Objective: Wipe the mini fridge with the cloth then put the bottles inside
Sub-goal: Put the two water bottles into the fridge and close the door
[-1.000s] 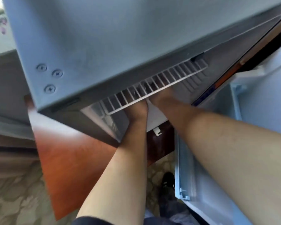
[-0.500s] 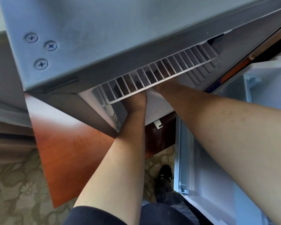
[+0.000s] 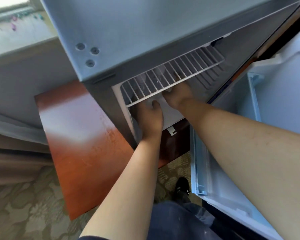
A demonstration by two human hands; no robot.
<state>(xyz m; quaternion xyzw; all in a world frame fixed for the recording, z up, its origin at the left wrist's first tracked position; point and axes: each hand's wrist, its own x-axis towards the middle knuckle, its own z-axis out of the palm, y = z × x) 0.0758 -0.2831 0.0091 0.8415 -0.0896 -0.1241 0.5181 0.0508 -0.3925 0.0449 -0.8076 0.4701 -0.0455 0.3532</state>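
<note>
Seen from above with its door swung wide to the right of the right forearm, mini fridge with a flat grey top fills the upper frame, three screw heads showing near the top's left corner, above and left of both hands. Stands on a reddish wooden cabinet spreading left of the left arm. White wire shelf spans the open compartment just above both hands, its front bar crossing over the fingers. Left hand reaches in under the shelf's left part, thumb raised against something pale at the shelf's front edge; fingers concealed behind the bars, so grip cannot be told. Right hand lies just beside it to the right, knuckles up, fingers tucked under the wire and curled around a pale whitish shape, possibly the cloth, too blurred to name; hold equally uncertain. Between the two hands, a white inner floor or panel, hazy. Faint pale forms behind the shelf bars, unclear. Lower fridge interior blocked by both forearms. Door's inner liner pale blue-white, with a shelf rail, cut off at the right edge. Below the arms, patterned carpet and a dark shoe, partly covered by dark trousers.
</note>
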